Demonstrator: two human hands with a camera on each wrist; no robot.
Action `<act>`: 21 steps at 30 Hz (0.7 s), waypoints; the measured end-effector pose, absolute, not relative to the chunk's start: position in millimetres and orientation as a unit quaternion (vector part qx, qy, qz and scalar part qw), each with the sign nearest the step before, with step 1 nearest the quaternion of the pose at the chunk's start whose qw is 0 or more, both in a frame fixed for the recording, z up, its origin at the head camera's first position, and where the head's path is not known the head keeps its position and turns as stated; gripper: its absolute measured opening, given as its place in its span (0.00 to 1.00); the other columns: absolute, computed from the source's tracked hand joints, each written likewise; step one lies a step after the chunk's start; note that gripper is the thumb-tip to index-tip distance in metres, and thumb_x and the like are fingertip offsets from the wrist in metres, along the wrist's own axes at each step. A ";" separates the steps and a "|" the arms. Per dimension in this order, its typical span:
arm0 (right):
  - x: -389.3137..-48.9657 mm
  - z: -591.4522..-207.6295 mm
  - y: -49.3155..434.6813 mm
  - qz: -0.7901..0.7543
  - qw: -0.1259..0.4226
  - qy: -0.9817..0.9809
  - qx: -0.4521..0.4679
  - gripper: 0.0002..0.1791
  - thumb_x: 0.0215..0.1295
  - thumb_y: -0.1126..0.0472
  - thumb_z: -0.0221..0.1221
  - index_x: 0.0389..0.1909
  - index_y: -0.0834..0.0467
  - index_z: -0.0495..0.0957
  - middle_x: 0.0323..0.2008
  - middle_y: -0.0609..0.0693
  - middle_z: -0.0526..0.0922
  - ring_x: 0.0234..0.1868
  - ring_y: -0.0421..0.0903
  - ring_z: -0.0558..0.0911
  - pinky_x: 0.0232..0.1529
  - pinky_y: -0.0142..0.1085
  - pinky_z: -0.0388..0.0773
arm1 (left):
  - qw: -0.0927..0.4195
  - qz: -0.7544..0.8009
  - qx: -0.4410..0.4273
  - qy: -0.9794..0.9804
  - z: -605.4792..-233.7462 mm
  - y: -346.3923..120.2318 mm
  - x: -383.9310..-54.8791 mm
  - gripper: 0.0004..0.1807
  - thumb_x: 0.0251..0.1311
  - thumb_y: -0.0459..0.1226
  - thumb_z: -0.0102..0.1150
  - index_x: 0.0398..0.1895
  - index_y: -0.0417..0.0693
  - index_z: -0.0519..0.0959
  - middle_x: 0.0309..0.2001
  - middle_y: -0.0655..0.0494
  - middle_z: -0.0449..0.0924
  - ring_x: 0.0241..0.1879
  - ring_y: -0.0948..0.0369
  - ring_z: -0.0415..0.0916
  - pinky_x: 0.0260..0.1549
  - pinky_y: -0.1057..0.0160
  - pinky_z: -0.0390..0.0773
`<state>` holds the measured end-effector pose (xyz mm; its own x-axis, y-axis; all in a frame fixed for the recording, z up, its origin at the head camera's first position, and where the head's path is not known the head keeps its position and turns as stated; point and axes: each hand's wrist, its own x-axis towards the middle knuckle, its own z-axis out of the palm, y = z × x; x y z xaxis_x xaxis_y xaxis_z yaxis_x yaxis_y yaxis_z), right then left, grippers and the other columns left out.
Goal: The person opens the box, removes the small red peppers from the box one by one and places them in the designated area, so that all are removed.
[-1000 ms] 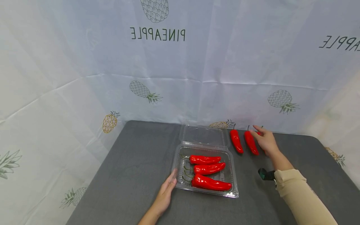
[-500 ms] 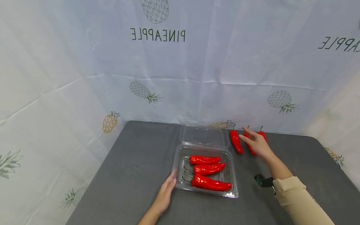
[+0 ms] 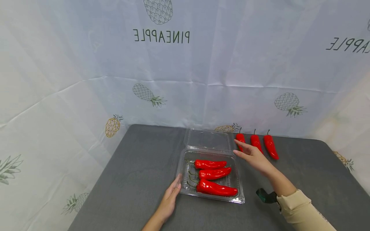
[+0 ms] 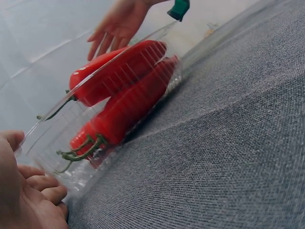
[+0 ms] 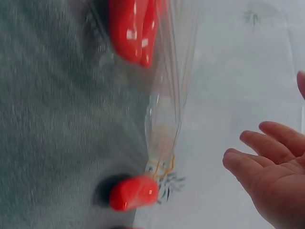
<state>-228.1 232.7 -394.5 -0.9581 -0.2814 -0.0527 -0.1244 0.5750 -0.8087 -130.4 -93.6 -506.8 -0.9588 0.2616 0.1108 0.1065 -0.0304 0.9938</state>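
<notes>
A clear plastic clamshell box (image 3: 241, 184) stands on the table with its lid (image 3: 209, 139) folded back. Three red peppers with green stems lie in it, one behind another: the back pepper (image 3: 210, 164), the middle pepper (image 3: 215, 173) and the front pepper (image 3: 218, 188). My left hand (image 3: 170, 199) holds the box's left side, the thumb at the rim and fingers against the outer wall in the left wrist view. Fingers extended and holding nothing, my right hand (image 3: 254, 158) hovers beside the box's back right corner, partly covering the leftmost loose pepper (image 3: 240, 137).
Two more red peppers, a middle one (image 3: 255, 141) and a right one (image 3: 271, 147), lie near the back edge of the grey table (image 3: 138, 166). A white pineapple-print cloth (image 3: 231, 64) hangs behind. A dark green device (image 3: 264, 195) sits at my right wrist.
My right hand has moved left and toward me, from the rightmost loose pepper across the row to the box's corner. The left hand, the box and the peppers have stayed put.
</notes>
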 end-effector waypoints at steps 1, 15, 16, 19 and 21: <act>-226.4 -395.0 230.3 -0.448 0.091 0.881 -0.120 0.37 0.66 0.49 0.54 0.70 0.62 0.54 0.70 0.65 0.56 0.67 0.68 0.58 0.58 0.58 0.68 | 0.055 0.705 0.133 0.694 -506.7 -93.6 -130.4 0.29 0.73 0.37 0.33 0.68 0.24 0.46 0.70 0.32 0.46 0.69 0.43 0.40 0.58 0.86 0.49; -205.4 -403.7 200.6 -0.469 0.175 0.845 -0.188 0.34 0.64 0.52 0.56 0.68 0.60 0.59 0.68 0.65 0.60 0.67 0.66 0.60 0.58 0.55 0.70 | 0.053 0.701 0.124 0.700 -506.2 -94.1 -130.1 0.29 0.73 0.38 0.34 0.69 0.26 0.47 0.70 0.33 0.47 0.69 0.47 0.42 0.58 0.85 0.49; -203.8 -404.0 198.3 -0.473 0.184 0.840 -0.192 0.34 0.64 0.53 0.56 0.68 0.60 0.59 0.68 0.65 0.60 0.65 0.66 0.63 0.56 0.55 0.72 | 0.054 0.702 0.123 0.700 -506.2 -94.1 -130.2 0.29 0.73 0.38 0.34 0.69 0.26 0.47 0.70 0.33 0.47 0.69 0.48 0.42 0.58 0.85 0.49; -198.9 -405.1 191.5 -0.471 0.206 0.832 -0.209 0.34 0.64 0.53 0.57 0.68 0.61 0.59 0.67 0.66 0.61 0.58 0.62 0.71 0.52 0.47 0.77 | 0.056 0.702 0.123 0.699 -506.1 -94.0 -130.4 0.29 0.73 0.38 0.34 0.69 0.26 0.47 0.70 0.33 0.47 0.69 0.52 0.43 0.58 0.85 0.49; -195.9 -405.9 187.4 -0.471 0.222 0.825 -0.221 0.34 0.64 0.54 0.57 0.68 0.62 0.59 0.65 0.67 0.63 0.50 0.59 0.76 0.46 0.42 0.79 | 0.056 0.702 0.123 0.699 -505.9 -94.0 -130.7 0.30 0.73 0.39 0.34 0.69 0.26 0.47 0.70 0.33 0.47 0.69 0.52 0.43 0.58 0.85 0.49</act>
<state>-195.9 187.4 -405.9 -0.8037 -0.5734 -0.1588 -0.1544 0.4588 -0.8750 -130.7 -94.0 -505.9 -0.9635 0.2503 0.0945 0.0933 -0.0170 0.9955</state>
